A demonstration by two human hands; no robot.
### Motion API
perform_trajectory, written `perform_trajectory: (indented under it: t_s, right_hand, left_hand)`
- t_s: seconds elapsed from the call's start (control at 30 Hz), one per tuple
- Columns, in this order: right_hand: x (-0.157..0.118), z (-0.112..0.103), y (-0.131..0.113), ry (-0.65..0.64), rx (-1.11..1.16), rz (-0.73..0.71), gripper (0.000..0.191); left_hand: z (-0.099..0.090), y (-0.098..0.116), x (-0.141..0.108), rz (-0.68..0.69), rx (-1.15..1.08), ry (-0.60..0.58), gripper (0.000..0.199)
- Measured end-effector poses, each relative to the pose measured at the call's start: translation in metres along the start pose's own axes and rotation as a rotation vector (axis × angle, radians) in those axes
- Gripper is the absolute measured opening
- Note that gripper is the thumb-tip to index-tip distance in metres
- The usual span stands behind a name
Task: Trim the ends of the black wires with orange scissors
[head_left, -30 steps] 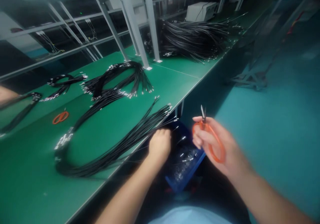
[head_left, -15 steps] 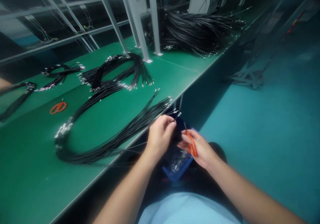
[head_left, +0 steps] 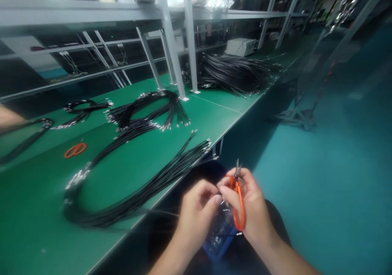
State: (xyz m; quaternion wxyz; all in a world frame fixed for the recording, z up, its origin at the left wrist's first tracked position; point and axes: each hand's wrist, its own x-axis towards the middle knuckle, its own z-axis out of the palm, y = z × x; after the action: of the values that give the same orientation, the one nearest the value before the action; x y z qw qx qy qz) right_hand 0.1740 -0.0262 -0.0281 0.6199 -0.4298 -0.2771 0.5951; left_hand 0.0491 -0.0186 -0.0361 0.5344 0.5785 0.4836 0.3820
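My left hand (head_left: 199, 211) is closed in a pinch on a thin black cable, most of which the fingers hide. Its fingertips meet those of my right hand (head_left: 255, 203). Held in my right hand is a pair of orange-handled scissors (head_left: 241, 209), blades pointing up and slightly parted. On the green table to the left, a long curved bundle of black cables (head_left: 147, 185) with pale ends reaches the table edge near my hands. Below my hands stands a blue bin (head_left: 214, 252) with small clear or shiny bits in it.
Another orange-handled pair of scissors (head_left: 75, 150) lies on the green table (head_left: 122, 171). Further cable bundles (head_left: 147, 103) and a large cable pile (head_left: 235, 72) lie behind. Metal posts (head_left: 173, 50) rise from the table. Another person's arm (head_left: 10, 117) shows at far left.
The view has tilted up, showing more shelf. My hands have come together; my right hand has moved to my left fingertips and the scissors have turned more upright.
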Motion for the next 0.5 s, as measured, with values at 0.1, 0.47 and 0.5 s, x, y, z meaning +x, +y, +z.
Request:
perform_trajectory:
  t_s: [0.1, 0.47, 0.5]
  right_hand:
    - [0.005, 0.002, -0.003, -0.025, -0.061, 0.008, 0.034]
    - [0.016, -0.015, -0.001, 0.006, -0.228, 0.037, 0.044]
    - [0.017, -0.015, -0.003, -0.002, -0.249, 0.033, 0.044]
  left_hand:
    - [-0.001, 0.0, 0.001, 0.035, 0.071, 0.053, 0.011]
    - [0.007, 0.014, -0.004, 0.0, -0.163, 0.171, 0.005]
    - [0.008, 0.014, -0.004, 0.008, -0.14, 0.189, 0.004]
